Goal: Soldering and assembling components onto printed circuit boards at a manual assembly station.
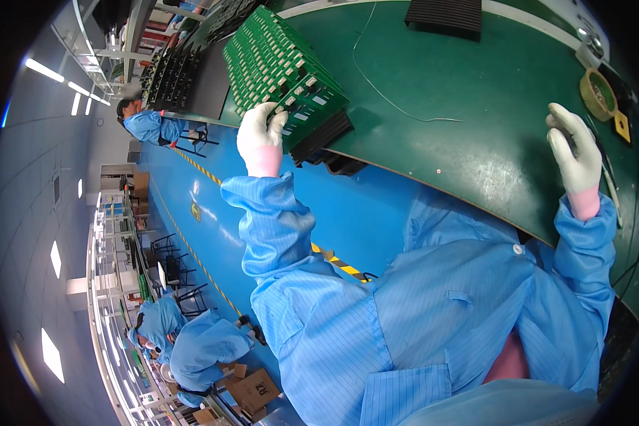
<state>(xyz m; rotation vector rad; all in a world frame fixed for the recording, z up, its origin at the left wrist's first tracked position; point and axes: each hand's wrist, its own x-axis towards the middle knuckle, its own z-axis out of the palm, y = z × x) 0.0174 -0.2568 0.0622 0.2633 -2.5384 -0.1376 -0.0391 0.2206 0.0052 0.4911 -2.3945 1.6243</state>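
Observation:
Green circuit boards (266, 60) stand upright in a close row in a black slotted rack (323, 138) at the table's left edge. My left hand (261, 138), in a white glove with a pink cuff, has its fingers and thumb closed at the edge of the nearest circuit board (309, 106). That board still stands with the row. Over the right side of the table, my right hand (575, 149), gloved the same way, is held up with its fingers apart and nothing in it. A roll of yellowish tape (598, 94) lies just beyond it.
The green tabletop (433, 78) carries a thin pale wire (387, 99) and, at the far edge, another black rack (444, 18). A yellow tag (622, 126) lies by the tape. Co-workers in blue sit at left (153, 126) and bend near cardboard boxes (252, 390).

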